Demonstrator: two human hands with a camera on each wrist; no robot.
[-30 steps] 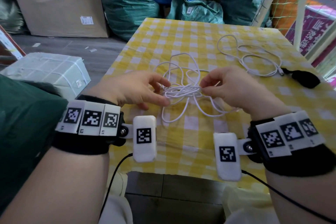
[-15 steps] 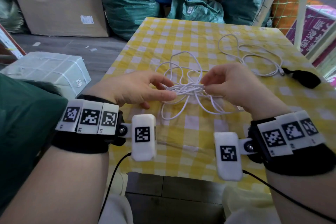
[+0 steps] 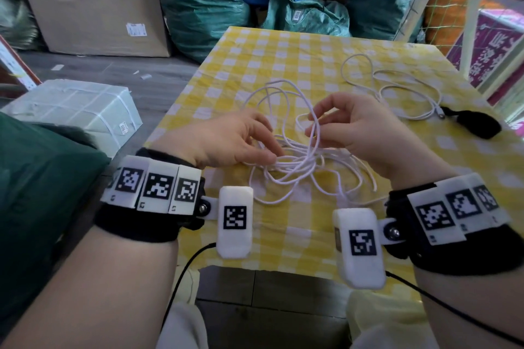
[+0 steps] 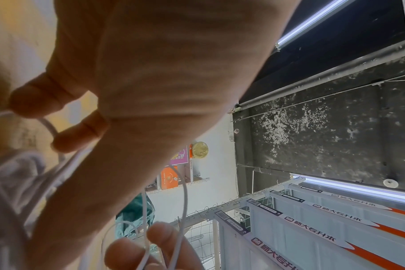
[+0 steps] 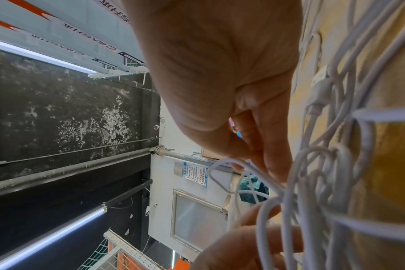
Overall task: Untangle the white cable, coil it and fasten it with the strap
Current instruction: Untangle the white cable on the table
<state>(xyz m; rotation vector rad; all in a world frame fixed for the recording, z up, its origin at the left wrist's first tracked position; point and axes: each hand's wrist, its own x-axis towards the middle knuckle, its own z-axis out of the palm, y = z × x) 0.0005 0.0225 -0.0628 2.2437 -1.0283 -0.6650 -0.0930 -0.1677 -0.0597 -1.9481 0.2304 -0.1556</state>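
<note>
A tangled white cable [image 3: 300,176] lies in loose loops on the yellow checked table [image 3: 283,45]. My left hand [image 3: 272,157] pinches the bunched strands at the left of the tangle, low on the cloth. Just to the right, my right hand [image 3: 310,127] pinches one strand and holds it raised above the bundle. In the right wrist view the cable [image 5: 335,164] crowds the frame and its white plug [image 5: 319,78] shows among the loops. The left wrist view has thin strands [image 4: 185,191] hanging past my palm. A black strap [image 3: 476,123] lies at the right.
A second white cable [image 3: 397,85] is spread at the back right, its end by the strap. Off the table stand a cardboard box [image 3: 85,0], green sacks [image 3: 198,3] and a wrapped parcel [image 3: 73,110]. A wire rack [image 3: 482,37] borders the right side.
My right hand has risen and drawn a strand up out of the bundle. The left hand has stayed on the bunched strands.
</note>
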